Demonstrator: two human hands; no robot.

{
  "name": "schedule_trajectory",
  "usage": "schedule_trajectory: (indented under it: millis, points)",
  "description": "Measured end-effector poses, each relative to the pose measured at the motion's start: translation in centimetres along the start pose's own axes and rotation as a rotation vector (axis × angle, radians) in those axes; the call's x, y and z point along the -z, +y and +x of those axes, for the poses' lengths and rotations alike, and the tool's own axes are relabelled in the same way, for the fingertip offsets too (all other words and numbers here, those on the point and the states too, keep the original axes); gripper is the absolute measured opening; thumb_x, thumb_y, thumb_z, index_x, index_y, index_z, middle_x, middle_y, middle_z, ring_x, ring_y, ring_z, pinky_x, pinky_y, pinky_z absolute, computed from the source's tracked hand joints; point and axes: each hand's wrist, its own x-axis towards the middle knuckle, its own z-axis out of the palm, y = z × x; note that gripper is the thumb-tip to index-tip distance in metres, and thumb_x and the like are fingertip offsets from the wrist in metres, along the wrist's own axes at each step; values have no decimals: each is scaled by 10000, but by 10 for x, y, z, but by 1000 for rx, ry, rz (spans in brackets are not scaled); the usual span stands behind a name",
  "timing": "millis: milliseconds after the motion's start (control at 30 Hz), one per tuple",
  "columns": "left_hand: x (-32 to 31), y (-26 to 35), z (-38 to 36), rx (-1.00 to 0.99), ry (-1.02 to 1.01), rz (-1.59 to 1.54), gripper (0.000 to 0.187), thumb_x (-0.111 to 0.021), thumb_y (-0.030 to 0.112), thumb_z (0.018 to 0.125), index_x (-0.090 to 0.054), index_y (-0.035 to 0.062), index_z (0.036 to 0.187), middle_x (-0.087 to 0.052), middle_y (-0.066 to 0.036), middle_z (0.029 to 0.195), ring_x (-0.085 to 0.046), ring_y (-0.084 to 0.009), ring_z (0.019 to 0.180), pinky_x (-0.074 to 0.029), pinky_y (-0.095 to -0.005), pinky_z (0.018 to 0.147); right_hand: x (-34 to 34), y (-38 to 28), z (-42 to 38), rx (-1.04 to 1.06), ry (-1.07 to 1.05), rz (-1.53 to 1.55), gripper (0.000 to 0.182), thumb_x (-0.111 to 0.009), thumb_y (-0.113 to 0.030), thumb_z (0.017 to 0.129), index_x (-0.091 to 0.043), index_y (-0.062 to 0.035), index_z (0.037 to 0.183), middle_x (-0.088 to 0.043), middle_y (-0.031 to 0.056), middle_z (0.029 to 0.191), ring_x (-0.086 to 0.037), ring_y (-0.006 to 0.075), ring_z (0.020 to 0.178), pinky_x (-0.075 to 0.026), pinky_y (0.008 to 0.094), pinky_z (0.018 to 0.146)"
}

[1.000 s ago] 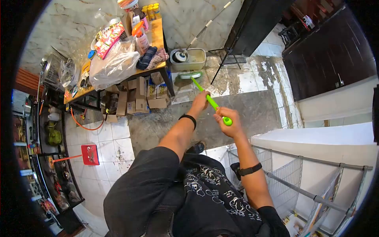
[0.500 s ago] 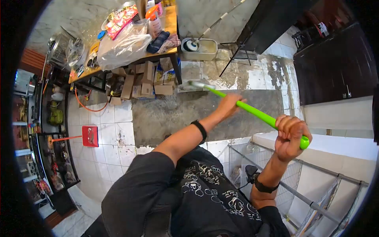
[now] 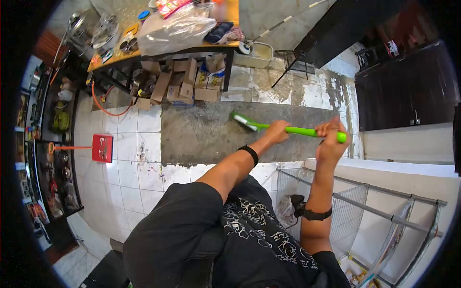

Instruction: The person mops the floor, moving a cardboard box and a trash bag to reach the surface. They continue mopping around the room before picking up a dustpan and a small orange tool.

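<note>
A broom (image 3: 302, 130) with a bright green handle lies across the middle of the view. Its green and white head (image 3: 245, 121) is over the bare grey patch of floor (image 3: 197, 139). My left hand (image 3: 277, 132) is wrapped around the lower handle, nearer the head. Closed near the handle's end is my right hand (image 3: 332, 139), with the green tip showing past the fingers. Whether the bristles touch the floor is hard to tell.
A red dustpan (image 3: 102, 148) with an orange handle is at left. Cardboard boxes (image 3: 182, 84) sit under a cluttered table (image 3: 231, 17). A mop bucket (image 3: 261, 55) stands behind. A wire rack (image 3: 355, 192) is close on my right; dark cabinets (image 3: 408, 89) stand at far right.
The broom head has come nearer to me, from the tiles onto the grey patch. My right hand has moved up and left, and the handle lies more level. The view has shifted slightly.
</note>
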Motion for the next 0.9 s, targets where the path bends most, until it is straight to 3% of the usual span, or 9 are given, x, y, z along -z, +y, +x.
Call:
schedule_trajectory:
  millis: [167,267,333,400,433,500,567,767,900]
  points:
    - [-5,12,-50,-209,250,-140,239,-637,274,796,-587,48,735,-575,-177,736,-549,-389,712,-423,-445,613,-9,-58,-54,17,166,48,343,-519,-166,940,-433,-48,629,-426,27,557,-398,118,507,-431,303,582]
    - [-13,27,-76,-130,340,-200,234,-672,228,792,-541,38,755,-549,-165,767,-529,-387,744,-413,-441,622,-20,-114,-100,211,140,-60,404,-442,-232,972,-395,-56,612,-379,25,531,-366,125,497,-410,297,572]
    - [-24,19,-84,-121,466,-302,196,-684,157,769,-546,38,841,-568,-158,822,-545,-390,826,-429,-443,665,-26,-120,-123,258,99,-179,238,-469,-36,868,-422,-23,635,-451,61,577,-454,155,549,-465,325,616]
    - [-27,5,-99,-57,345,-319,166,-668,133,750,-562,43,840,-582,-167,866,-551,-388,867,-440,-449,710,-32,-90,-147,246,126,-309,114,-435,112,722,-492,16,700,-555,112,675,-543,186,626,-509,346,672]
    - [-22,-2,-106,11,230,-327,144,-652,109,732,-578,48,839,-596,-175,911,-557,-385,908,-450,-456,755,-38,-73,-154,328,-7,-285,111,-440,87,786,-516,17,745,-558,107,694,-543,171,625,-517,342,678]
    - [-29,-29,-125,69,47,-161,178,-648,178,743,-613,67,877,-623,-184,910,-583,-392,896,-471,-458,753,-45,-65,-172,138,-75,-445,123,-509,-16,873,-507,8,752,-524,77,665,-530,150,606,-526,356,665]
    - [-36,-45,-151,27,-138,-3,244,-637,306,772,-648,101,904,-630,-197,842,-599,-404,826,-481,-473,707,-39,-62,-164,109,-2,-355,181,-531,-93,897,-506,4,747,-499,62,639,-515,141,589,-522,356,640]
    - [13,-3,-224,224,-197,-25,273,-617,386,814,-682,125,863,-642,-177,856,-598,-387,817,-467,-475,677,-18,-79,-145,-36,195,-63,316,-543,-240,934,-483,-24,712,-441,33,590,-467,134,534,-489,333,553]
    - [43,29,-222,79,-118,-56,187,-623,266,778,-677,123,886,-642,-170,844,-596,-389,810,-471,-467,690,-18,-123,-152,55,163,55,263,-522,-190,938,-471,-40,728,-435,29,594,-441,132,529,-459,294,529]
